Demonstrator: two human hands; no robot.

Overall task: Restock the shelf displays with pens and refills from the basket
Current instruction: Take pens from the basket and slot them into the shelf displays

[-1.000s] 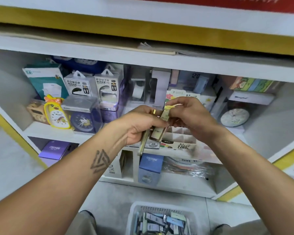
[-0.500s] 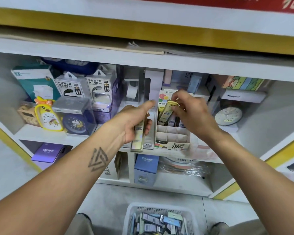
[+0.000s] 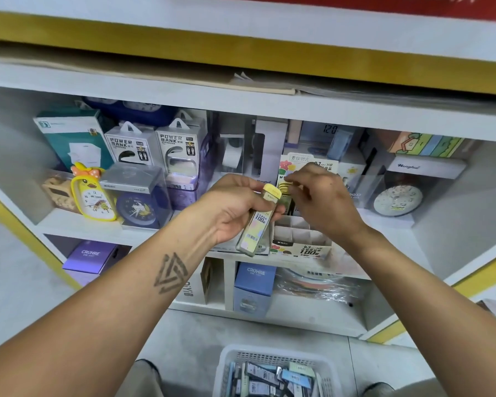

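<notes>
- Left hand (image 3: 235, 207) is gripping a refill tube (image 3: 258, 224) mid-frame, tilting yellow cap upper right, base lower left.
- Right hand (image 3: 321, 196) is pinching something at the display box (image 3: 301, 239); its fingers are hiding what.

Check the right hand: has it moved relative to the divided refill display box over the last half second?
Yes. The right hand pulled back from the display box, leaving its refill in the rear slots; fingers now pinch empty beside the left hand's refill tube.
</notes>
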